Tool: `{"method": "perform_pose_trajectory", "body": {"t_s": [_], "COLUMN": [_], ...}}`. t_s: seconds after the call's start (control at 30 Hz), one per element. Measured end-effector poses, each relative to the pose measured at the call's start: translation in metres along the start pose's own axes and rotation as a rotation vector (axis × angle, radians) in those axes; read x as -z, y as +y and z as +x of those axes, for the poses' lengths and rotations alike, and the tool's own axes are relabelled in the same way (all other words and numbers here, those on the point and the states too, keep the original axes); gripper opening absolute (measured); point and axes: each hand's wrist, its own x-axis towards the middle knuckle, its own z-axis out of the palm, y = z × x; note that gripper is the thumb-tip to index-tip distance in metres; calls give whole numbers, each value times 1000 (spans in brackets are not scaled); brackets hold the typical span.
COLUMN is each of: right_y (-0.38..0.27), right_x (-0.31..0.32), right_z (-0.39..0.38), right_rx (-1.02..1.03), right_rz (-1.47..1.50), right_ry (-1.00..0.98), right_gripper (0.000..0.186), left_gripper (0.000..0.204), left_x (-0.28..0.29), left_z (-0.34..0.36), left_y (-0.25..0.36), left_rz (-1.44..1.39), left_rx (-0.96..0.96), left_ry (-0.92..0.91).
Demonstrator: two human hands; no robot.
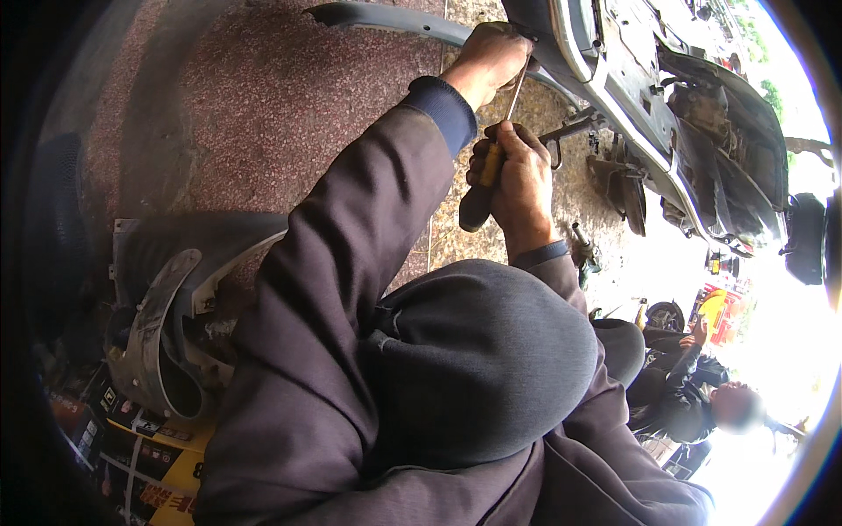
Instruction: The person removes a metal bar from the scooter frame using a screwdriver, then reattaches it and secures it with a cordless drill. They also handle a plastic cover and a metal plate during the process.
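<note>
My right hand is wrapped round a screwdriver with a yellow and black handle. Its thin metal shaft points up and away, with the tip end close to my left hand. The left fingers are curled in at the lower edge of a stripped motorcycle, beside a dark panel. What they grip, and where the screwdriver's tip sits, is hidden from view. A long grey curved strip runs behind the left hand.
My knee in dark cloth rises between my arms. Loose grey body panels and printed yellow and black boxes lie at the left. A kickstand-like bar juts from the motorcycle. Another person sits at the far right.
</note>
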Motion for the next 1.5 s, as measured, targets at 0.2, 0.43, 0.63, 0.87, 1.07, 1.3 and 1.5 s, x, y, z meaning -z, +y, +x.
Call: {"method": "perform_pose_trajectory", "body": {"t_s": [0.2,0.43,0.63,0.87,1.07,1.3,1.5], "right_y": [1,2,-1,-2,4,3,22], "right_x": [-3,-3,0,-2,-6,-5,-3], "right_z": [-1,0,0,4,5,0,-35], "right_rx": [36,42,51,30,32,60,-13], "right_rz": [-45,-58,-102,-61,7,21,-194], "right_ry": [19,38,32,24,9,-92,-24], "right_gripper": [23,24,25,23,24,31,40], "left_gripper": [11,12,20,13,18,14,13], "left_x": [8,18,16,12,2,-8,-7], "left_z": [19,14,26,19,-6,-5,4], "left_y": [-18,-15,-3,-23,-10,-3,-4], "left_rz": [104,-30,-174,107,-90,-281,-110], "left_rx": [-243,-165,-357,-194,-8,50,246], "left_ry": [174,66,-79,104,11,71,133]}}
